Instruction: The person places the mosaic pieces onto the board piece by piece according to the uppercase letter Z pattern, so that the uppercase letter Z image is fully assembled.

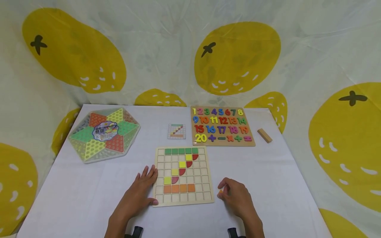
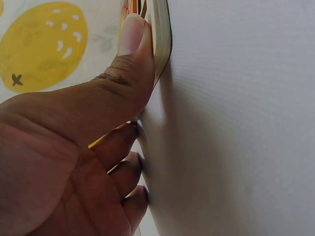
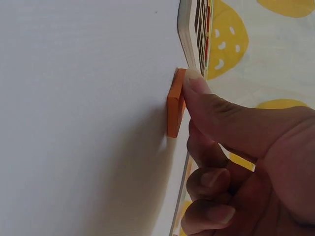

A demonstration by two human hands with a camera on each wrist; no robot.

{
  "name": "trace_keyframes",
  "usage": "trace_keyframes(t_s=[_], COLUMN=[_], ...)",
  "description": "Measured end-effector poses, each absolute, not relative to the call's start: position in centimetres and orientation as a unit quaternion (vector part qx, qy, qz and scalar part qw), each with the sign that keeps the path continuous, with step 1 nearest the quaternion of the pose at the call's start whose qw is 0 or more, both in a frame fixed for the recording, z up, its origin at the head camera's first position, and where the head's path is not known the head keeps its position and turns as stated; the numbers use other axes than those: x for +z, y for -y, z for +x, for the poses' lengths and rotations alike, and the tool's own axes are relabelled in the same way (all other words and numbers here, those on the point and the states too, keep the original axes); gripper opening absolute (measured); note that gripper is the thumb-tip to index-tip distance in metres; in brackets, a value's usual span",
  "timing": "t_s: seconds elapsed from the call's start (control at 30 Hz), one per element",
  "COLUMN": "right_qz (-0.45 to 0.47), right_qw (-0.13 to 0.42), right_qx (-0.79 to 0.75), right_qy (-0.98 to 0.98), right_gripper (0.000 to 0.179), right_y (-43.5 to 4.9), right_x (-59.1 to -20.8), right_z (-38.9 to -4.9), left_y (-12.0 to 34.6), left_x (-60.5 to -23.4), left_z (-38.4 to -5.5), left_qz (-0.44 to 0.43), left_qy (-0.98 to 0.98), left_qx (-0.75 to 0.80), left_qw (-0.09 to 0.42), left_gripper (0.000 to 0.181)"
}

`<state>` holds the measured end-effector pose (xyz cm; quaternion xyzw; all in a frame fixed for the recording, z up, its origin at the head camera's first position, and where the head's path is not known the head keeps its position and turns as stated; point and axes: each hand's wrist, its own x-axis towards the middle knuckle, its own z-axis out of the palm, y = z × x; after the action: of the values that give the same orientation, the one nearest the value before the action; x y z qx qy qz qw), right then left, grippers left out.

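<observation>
A square wooden grid board (image 1: pixel 199 172) lies in front of me. In its cells sit a row of green squares (image 1: pixel 182 151), a diagonal of yellow squares (image 1: pixel 182 164) beside red quarter-round pieces (image 1: pixel 182 172), and a row of orange squares (image 1: pixel 175 188). My left hand (image 1: pixel 140 191) steadies the board's left side, fingers spread along the edge; its thumb (image 2: pixel 135 42) presses the near corner. Right of the board, my right hand (image 1: pixel 236 195) pinches an orange square tile (image 3: pixel 174 108) close over the table, thumb on its face; the index fingertip is mostly hidden behind the thumb.
Behind the board lies a small card (image 1: pixel 177 132) printed with a similar coloured grid. A number puzzle board (image 1: pixel 223 125) lies at the back right, a small wooden block (image 1: pixel 264 135) beside it. The hexagonal star-pattern board game (image 1: pixel 105 135) occupies the back left.
</observation>
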<state>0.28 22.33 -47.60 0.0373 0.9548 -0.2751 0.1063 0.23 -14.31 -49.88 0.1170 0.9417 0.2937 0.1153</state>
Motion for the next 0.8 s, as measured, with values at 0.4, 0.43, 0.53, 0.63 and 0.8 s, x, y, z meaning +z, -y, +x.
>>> trace_keyframes(t_s=[0.4,0.43,0.53,0.63,0.8], right_qz=[0.041,0.041,0.035,0.035,0.048], right_qw=[0.110,0.115,0.129,0.136,0.125], right_qx=[-0.223,-0.222,-0.215,-0.211,-0.235], right_qy=[-0.968,-0.967,-0.967,-0.967,-0.963], right_gripper=[0.026,0.028,0.031,0.033,0.034], right_y=[-22.39,-22.42,-22.46,-22.47,-22.27], right_x=[-47.67,-47.64,-47.46,-47.33,-47.28], right_z=[0.07,0.05,-0.05,-0.23,-0.48], left_y=[14.31,14.30,14.28,14.32,14.48], left_x=[-50.09,-50.07,-49.99,-49.92,-49.88], left_z=[0.19,0.20,0.23,0.22,0.21], left_qz=[0.118,0.118,0.117,0.118,0.124], left_qy=[-0.939,-0.939,-0.939,-0.938,-0.939], left_qx=[0.302,0.304,0.304,0.304,0.301], left_qw=[0.114,0.114,0.113,0.113,0.111], left_gripper=[0.114,0.114,0.114,0.114,0.113])
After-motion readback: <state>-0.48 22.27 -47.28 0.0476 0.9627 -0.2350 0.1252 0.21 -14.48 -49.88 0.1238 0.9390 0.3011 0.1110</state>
